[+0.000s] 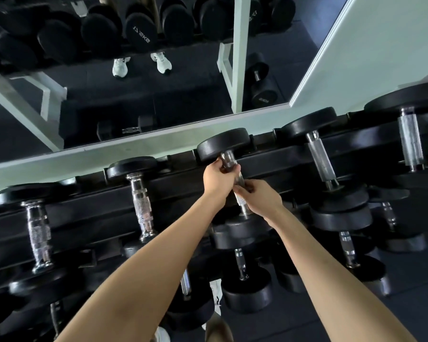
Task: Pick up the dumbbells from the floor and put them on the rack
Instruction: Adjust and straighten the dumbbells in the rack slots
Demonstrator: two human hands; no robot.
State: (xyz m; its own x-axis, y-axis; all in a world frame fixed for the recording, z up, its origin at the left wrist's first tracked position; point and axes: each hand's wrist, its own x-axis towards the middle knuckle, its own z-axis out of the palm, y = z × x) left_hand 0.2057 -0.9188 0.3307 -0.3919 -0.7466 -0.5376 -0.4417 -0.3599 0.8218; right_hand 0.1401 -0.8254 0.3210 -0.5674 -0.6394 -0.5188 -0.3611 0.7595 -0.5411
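Note:
A black dumbbell [223, 144] with a chrome handle lies across the top tier of the black rack [97, 206], near the middle of the view. My left hand [218, 177] grips the upper part of its handle, just below the far head. My right hand [260, 197] is closed around the lower part of the same handle, above the near head [240, 233]. Both arms reach forward from the bottom of the view.
Other dumbbells rest on the top tier to the left [140, 193] and to the right [320, 159]. More sit on lower tiers [245, 287]. A mirror [134, 95] behind the rack reflects dumbbells and white shoes. Dark floor lies at the right.

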